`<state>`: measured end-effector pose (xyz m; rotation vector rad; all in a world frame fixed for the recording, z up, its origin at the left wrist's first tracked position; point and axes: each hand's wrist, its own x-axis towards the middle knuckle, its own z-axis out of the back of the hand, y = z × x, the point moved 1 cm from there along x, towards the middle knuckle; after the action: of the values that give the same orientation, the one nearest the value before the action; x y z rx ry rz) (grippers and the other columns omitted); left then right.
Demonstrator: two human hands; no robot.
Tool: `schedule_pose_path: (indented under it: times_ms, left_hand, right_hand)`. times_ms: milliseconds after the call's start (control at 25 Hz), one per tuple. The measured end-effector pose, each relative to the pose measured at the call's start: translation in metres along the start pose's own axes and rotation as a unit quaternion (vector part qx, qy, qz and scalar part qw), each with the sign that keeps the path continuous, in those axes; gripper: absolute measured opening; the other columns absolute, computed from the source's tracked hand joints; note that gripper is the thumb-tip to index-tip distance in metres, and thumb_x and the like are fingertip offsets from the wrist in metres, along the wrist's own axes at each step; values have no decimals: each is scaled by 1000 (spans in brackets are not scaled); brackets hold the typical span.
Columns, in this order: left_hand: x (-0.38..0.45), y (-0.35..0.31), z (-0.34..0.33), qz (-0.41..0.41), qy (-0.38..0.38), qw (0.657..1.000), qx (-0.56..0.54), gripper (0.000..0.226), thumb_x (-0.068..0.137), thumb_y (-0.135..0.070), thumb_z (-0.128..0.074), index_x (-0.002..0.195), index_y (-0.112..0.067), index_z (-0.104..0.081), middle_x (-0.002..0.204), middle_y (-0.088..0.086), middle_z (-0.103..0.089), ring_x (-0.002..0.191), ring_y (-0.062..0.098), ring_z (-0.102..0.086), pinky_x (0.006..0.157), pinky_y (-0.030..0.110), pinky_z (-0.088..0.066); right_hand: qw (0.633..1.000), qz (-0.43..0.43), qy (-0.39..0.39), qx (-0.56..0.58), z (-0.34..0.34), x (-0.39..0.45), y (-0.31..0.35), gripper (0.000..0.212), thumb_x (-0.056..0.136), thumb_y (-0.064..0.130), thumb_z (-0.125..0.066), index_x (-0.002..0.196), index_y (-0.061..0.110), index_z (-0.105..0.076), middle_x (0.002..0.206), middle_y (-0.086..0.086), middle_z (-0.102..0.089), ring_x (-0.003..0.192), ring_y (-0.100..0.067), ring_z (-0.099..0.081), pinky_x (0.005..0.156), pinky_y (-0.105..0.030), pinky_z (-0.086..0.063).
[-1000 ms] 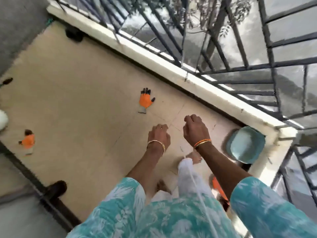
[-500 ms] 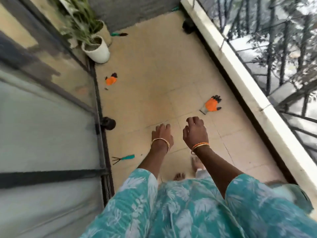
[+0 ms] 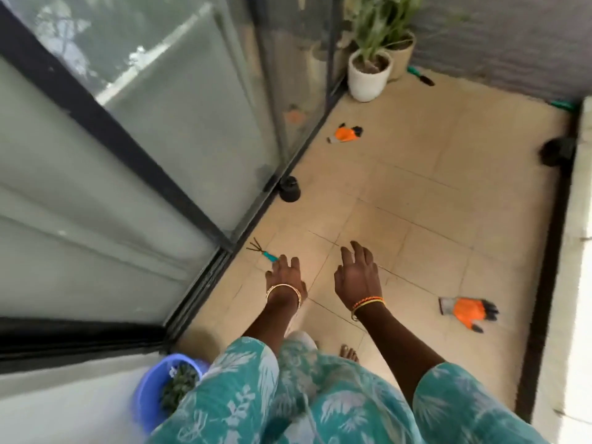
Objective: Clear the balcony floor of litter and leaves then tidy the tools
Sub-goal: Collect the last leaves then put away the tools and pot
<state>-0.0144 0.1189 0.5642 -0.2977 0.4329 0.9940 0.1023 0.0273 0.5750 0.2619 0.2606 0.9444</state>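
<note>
- The left hand [image 3: 285, 273] reaches forward over the floor [image 3: 432, 203], fingers spread and lightly bent, holding nothing; its fingertips are just at the teal handle of the rake [image 3: 262, 253], and whether they touch it cannot be told.
- The right hand [image 3: 358, 277] is held out beside it, fingers spread and relaxed, holding nothing, above bare tile.
- The rake lies on the floor near the left edge, close to the door [image 3: 144, 149] track, its dark prongs pointing toward the door.
- One glove [image 3: 468, 311], orange with dark fingertips, lies flat near the right edge of the floor, well apart from the right hand.
- A second glove [image 3: 345, 134] lies farther off, near the left edge by the door frame.
- A trowel [image 3: 421, 76] with a teal handle lies at the far edge, just beside the pots.
- A white pot [image 3: 368, 80] with a green plant stands in the far left corner, touching or nearly touching a second, cream pot [image 3: 403, 56] behind it.
- A small black pot [image 3: 290, 189] sits against the door track at the left edge.
- A dark object [image 3: 557, 152] sits at the right edge by the parapet [image 3: 579, 251]; it is too blurred to identify.
- A blue basin [image 3: 153, 389] holding green leaves stands at the near left corner, partly hidden by a teal patterned sleeve [image 3: 243, 379].
</note>
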Motion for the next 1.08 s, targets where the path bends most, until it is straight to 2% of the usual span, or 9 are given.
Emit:
schedule_pose_path:
  times_ms: [240, 400, 560, 720, 920, 1000, 1080]
  left_hand:
    - [21, 59, -12, 107, 32, 992, -53, 65, 92, -29, -50, 147, -15, -19, 154, 13, -18, 140, 27, -24, 106, 39, -34]
    - [61, 101, -10, 121, 54, 989, -68, 65, 92, -31, -50, 147, -14, -20, 154, 14, -20, 139, 28, -25, 107, 40, -34]
    - [107, 138, -7, 110, 76, 988, -81, 66, 90, -30, -53, 146, -13, -21, 153, 14, -20, 139, 28, -26, 106, 39, -34]
    - [163, 169, -29, 115, 87, 985, -94, 62, 92, -29, -51, 146, -13, -24, 152, 13, -22, 138, 28, -27, 105, 39, -36]
    - [237, 194, -96, 137, 107, 977, -123, 56, 93, -26, -50, 143, -13, -29, 149, 13, -29, 135, 29, -32, 102, 40, -38]
    - [270, 198, -134, 158, 101, 963, -194, 50, 92, -21, -52, 138, -10, -37, 142, 14, -40, 128, 30, -41, 99, 38, -40]
    - [303, 197, -171, 190, 73, 930, -306, 40, 91, -15, -53, 129, -7, -48, 131, 15, -52, 120, 29, -50, 96, 33, -41]
  right_hand:
    - [983, 96, 116, -100, -32, 44, 13, 65, 56, 13, -79, 116, 0, -59, 125, -25, -56, 110, -42, -56, 79, -50, -53]
    - [974, 118, 144, -128, -58, 90, 37, 74, 53, 13, -83, 121, -3, -57, 129, -26, -53, 114, -43, -55, 82, -52, -51]
    - [975, 117, 156, -107, -92, 130, 74, 71, 61, 13, -79, 125, -4, -53, 135, -26, -48, 120, -43, -50, 88, -51, -49]
    - [972, 122, 169, -105, -151, 168, 95, 69, 58, 13, -80, 121, -3, -56, 129, -26, -52, 115, -43, -54, 85, -50, -51]
    - [978, 84, 186, -48, -257, 205, 94, 60, 68, 8, -74, 123, -3, -54, 130, -28, -51, 117, -46, -51, 87, -54, -48]
    - [974, 94, 202, -38, -311, 219, 88, 58, 68, 8, -73, 122, -2, -55, 126, -29, -53, 113, -45, -54, 83, -52, -51]
    - [970, 110, 215, -40, -366, 231, 76, 55, 67, 8, -72, 119, -2, -57, 121, -28, -56, 105, -42, -58, 76, -48, -54]
